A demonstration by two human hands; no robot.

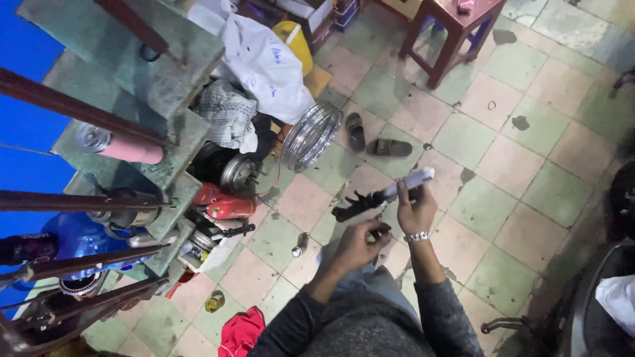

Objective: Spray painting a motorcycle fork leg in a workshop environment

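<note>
My right hand (415,210) grips a long tool (390,193) with a black toothed end and a pale grey handle, held level over the tiled floor. A metal watch band sits on that wrist. My left hand (360,242) is just below it, fingers curled around a small dark part that I cannot make out clearly. Both forearms wear dark grey sleeves. My knees in grey trousers show under the hands.
Concrete steps (165,79) with a dark rail run along the left, with engine parts and a red canister (225,206) beneath. A chrome wheel rim (311,135), a pair of sandals (374,139), a small can (299,246), a red cloth (241,330) and a red stool (453,30) stand around.
</note>
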